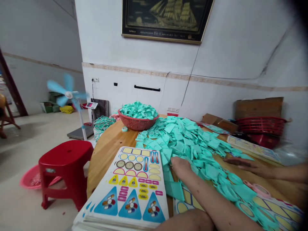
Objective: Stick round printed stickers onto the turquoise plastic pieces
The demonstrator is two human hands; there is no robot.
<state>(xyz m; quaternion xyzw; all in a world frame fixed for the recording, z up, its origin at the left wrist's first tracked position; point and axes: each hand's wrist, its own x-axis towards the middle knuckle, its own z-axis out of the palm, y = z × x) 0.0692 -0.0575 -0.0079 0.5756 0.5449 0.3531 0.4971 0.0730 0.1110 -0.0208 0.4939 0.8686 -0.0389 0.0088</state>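
At the round wooden tabletop [108,147], my left hand [181,165] is sunk knuckles-up into the near edge of a pile of teal plastic pieces [192,141]. The fingertips are buried among the flat tags, so I cannot tell whether they grip one or only rest there. My right hand [243,163] lies on the bare wood just beside the pile's right flank. It is blurred, but it appears to be flat with the fingers stretched out and nothing in it. The pile spreads across the middle of the tabletop, from a red bowl [137,124] heaped with teal rings at the far side down to the front edge, where it spills over loose sticker sheets [279,205]. A pink ring [261,190] sits among the teal ones near my right forearm. A stack of sticker sheets [134,186], printed with circles, arches and triangles, lies close to my left hand, touching the pile's edge. Off the tabletop to the left are a red stool [66,166] and a spinning blue fan [68,94]. Red baskets [261,125] are stacked at the far right, and a framed ship picture [166,19] hangs on the wall.
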